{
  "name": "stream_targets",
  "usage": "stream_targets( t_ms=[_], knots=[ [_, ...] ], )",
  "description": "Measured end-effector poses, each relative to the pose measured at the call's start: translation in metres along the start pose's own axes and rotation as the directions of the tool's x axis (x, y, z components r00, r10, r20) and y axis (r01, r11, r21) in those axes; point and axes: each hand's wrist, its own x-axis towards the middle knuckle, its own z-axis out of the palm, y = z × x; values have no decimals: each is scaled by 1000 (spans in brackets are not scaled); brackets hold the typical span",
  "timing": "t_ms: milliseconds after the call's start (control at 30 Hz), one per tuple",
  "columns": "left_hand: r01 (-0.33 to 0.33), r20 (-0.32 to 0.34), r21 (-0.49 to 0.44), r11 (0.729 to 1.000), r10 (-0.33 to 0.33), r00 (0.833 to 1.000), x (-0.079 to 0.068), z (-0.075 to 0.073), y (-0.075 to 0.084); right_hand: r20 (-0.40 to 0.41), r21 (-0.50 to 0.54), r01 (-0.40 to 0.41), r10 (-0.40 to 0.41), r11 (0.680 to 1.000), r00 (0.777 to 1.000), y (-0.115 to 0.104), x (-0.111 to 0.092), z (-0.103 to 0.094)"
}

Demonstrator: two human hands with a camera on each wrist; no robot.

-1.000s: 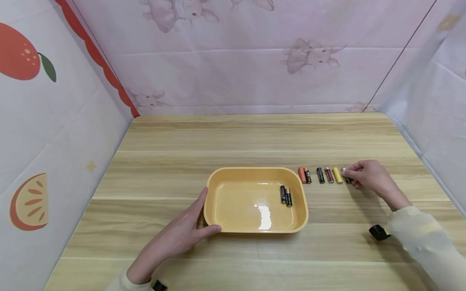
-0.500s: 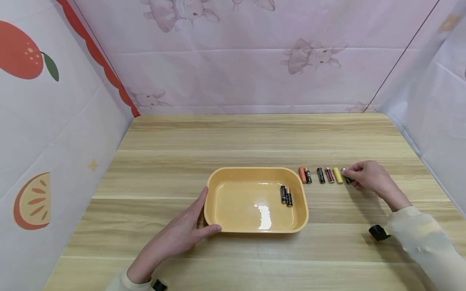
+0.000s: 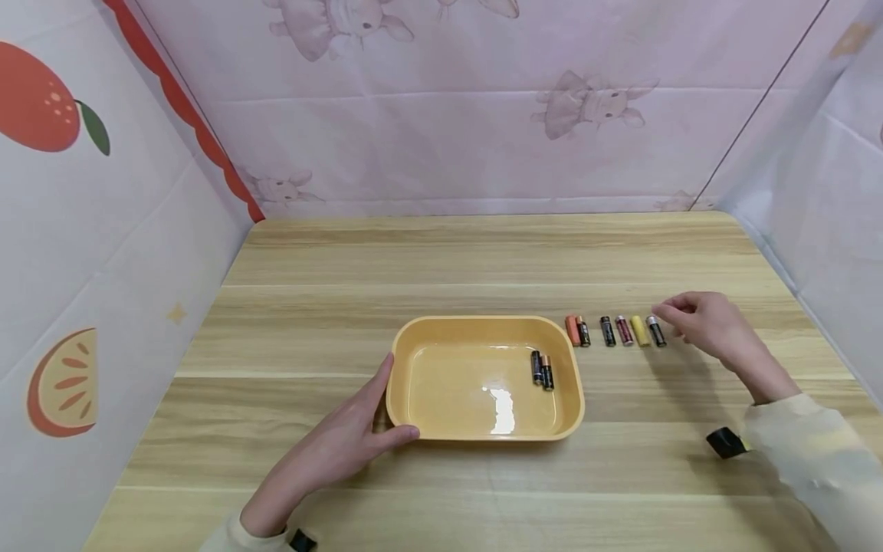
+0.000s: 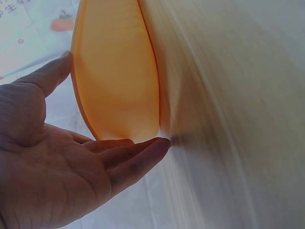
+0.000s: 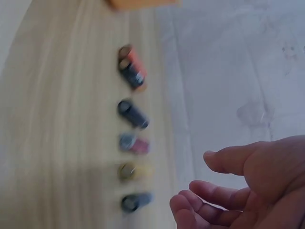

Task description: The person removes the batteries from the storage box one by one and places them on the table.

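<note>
Head view: left hand (image 3: 345,442) rests extended fingers and thumb against yellow tray (image 3: 444,395), centre frame; right hand (image 3: 715,328), loosely parted, holds nothing beside battery row (image 3: 624,331), right of frame. Likely between handlings; next calls for fingertip pinch. Right wrist view shows thumb-finger gap; only head shows two batteries (image 3: 536,369) inside tray.

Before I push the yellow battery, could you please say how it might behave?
The yellow battery is a cylinder lying on its side, so a sideways push would probably roll it. The black battery just right of it might stop a roll that way.
</note>
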Motion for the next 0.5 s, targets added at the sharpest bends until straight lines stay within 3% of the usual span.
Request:
stream_targets(
  t_ms=[267,500],
  knots=[
    [-8,0,13,1000,8,1000,0,0,-1,77,81,96,-102,992,992,-62,-19,3],
    [-12,-3,12,1000,12,1000,2,1,-1,247,251,146,-209,957,946,-108,-30,25]
  ],
)
